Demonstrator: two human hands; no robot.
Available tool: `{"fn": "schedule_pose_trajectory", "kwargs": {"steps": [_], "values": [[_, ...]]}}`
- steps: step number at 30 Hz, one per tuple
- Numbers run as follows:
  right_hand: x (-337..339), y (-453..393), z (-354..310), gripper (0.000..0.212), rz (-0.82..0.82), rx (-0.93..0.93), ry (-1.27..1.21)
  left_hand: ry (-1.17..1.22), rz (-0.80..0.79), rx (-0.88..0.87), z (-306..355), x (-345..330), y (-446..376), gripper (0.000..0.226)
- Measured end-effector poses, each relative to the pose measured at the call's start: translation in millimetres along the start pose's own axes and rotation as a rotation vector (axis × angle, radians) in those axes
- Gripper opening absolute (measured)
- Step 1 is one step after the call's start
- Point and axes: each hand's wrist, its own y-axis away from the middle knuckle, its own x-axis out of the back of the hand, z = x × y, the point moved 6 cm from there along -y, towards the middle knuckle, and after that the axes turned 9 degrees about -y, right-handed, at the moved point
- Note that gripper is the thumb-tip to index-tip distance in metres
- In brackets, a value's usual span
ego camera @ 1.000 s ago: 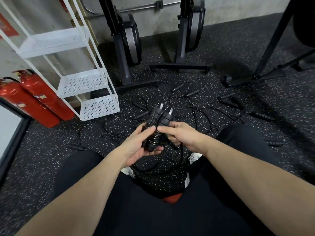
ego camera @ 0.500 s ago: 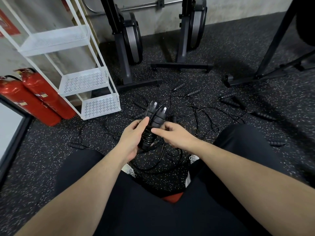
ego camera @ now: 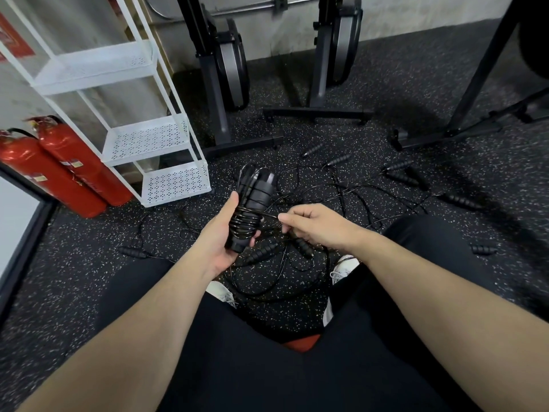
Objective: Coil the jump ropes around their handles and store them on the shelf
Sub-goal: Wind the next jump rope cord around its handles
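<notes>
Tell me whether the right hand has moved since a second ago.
Yes. The right hand, pinching the rope, has drawn rightward, away from the handles held by the left hand, judged against the white shelf.

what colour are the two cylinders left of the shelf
Red fire extinguishers, clearest in the head view.

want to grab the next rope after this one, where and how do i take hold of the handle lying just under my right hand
Grip that handle round its ribbed middle, coming straight down from above with the right hand. It lies flat on the floor with cords crossing near both ends, so the middle looks like the clearest part. The left hand holds the coiled handles.
</notes>
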Motion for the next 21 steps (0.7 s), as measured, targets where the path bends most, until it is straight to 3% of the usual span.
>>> {"fn": "schedule_pose_trajectory", "kwargs": {"steps": [3,10,15,18,21], "values": [[-1.7,-0.1,-2.3,0.039,0.002,0.006,0.027,0.058,-0.027,-0.001,1.6,-2.6,2.0,0.053],[-2.2,-4.6,5.0,0.026,-0.103,0.065,-0.028,0.218,-0.076,0.022,3.8,2.8,5.5,0.052],[6.4,-2.9,14.9,0.053,-0.028,-0.035,-0.009,0.223,-0.173,0.068,0.6,0.9,8.3,0.053],[5.2,-2.1,12.5,0.045,-0.119,-0.052,-0.172,0.272,-0.296,0.068,3.4,-2.9,10.7,0.046],[2.9,-2.7,13.1,0.034,-0.204,-0.070,-0.293,0.290,-0.408,0.078,2.2,-3.0,11.7,0.061]]}}
